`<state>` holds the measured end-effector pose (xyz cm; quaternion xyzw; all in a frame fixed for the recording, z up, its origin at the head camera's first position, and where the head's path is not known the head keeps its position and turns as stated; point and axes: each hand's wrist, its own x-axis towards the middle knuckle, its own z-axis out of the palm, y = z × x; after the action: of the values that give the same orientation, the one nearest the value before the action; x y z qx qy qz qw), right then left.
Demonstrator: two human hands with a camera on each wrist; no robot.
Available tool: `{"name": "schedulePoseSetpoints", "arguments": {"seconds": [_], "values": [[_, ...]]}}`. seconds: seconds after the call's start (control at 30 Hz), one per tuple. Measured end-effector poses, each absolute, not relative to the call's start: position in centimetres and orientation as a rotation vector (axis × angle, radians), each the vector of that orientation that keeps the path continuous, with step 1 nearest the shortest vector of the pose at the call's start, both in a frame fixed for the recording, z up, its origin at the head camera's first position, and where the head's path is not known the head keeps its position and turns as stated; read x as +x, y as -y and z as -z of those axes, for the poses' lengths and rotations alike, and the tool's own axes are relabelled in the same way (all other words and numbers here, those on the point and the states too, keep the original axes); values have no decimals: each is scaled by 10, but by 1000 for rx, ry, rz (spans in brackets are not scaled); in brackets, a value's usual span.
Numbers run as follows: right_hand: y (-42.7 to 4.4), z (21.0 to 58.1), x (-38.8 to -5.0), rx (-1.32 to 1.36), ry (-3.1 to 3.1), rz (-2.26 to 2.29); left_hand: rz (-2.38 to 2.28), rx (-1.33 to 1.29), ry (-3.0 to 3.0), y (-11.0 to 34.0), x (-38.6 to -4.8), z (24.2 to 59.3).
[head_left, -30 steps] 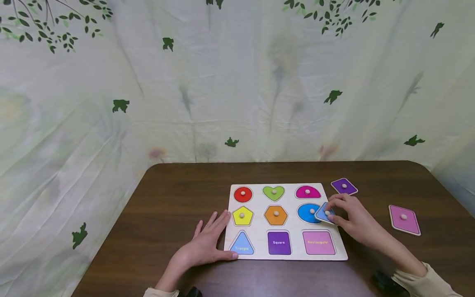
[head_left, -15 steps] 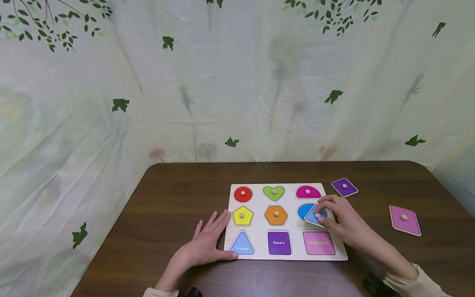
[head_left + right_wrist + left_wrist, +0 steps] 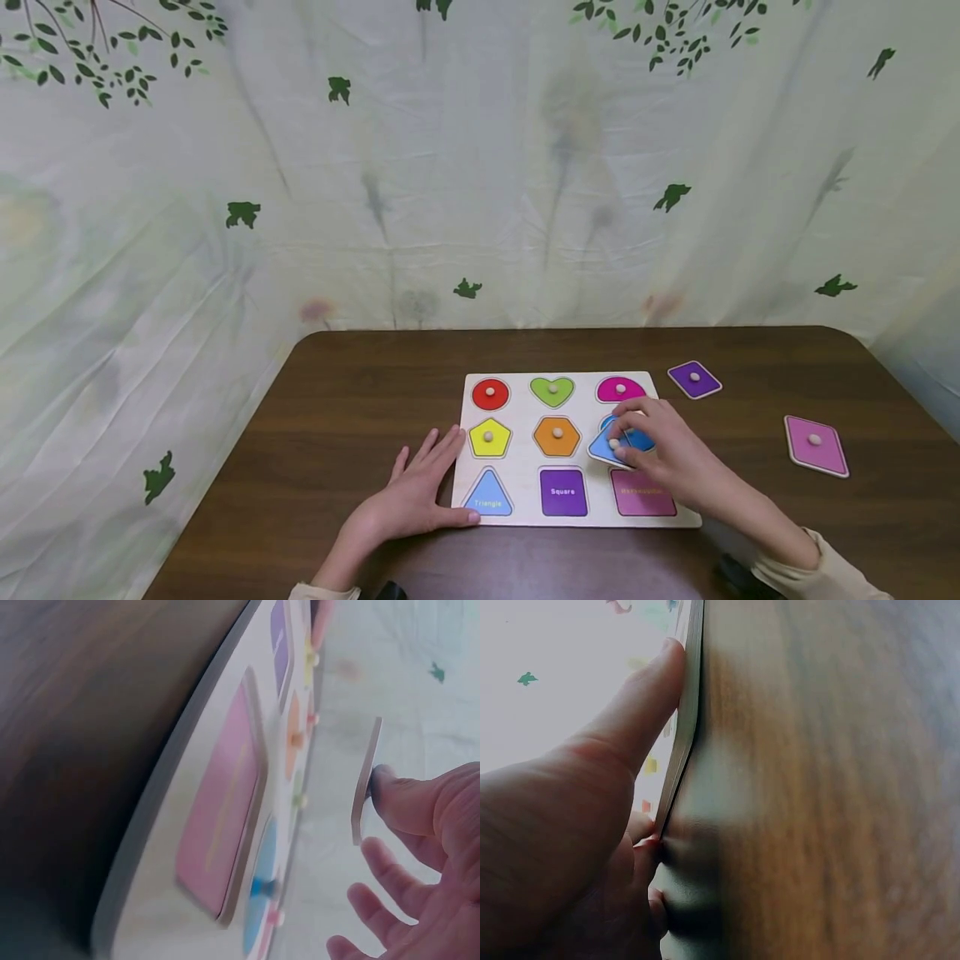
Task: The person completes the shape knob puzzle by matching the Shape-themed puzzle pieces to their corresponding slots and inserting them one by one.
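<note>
My right hand pinches the small knob of a blue triangle puzzle piece. In the right wrist view the piece is edge-on, raised off the white shape puzzle board. It hangs over the board's right half, partly covering the blue oval. Straight-fingered, my left hand lies along the board's left side, its thumb on the near-left corner; the left wrist view has the thumb against the board's edge. The blue triangle recess is beside that thumb.
Purple square and pink rectangle recesses line the board's near row. Knobbed pieces fill the other rows. A purple square piece and a pink rectangle piece lie on the brown table to the right.
My right hand has carried the triangle piece leftward from the board's right edge, across the blue oval. My left hand stays in place.
</note>
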<state>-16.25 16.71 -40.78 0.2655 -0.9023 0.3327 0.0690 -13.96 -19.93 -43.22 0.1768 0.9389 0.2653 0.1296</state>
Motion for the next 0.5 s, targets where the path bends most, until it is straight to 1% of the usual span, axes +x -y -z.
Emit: {"name": "schedulePoseSetpoints", "arguments": {"seconds": [0.5], "values": [[-137, 408, -162, 905, 2727, -998, -775, 517, -2740, 200, -140, 434]]}}
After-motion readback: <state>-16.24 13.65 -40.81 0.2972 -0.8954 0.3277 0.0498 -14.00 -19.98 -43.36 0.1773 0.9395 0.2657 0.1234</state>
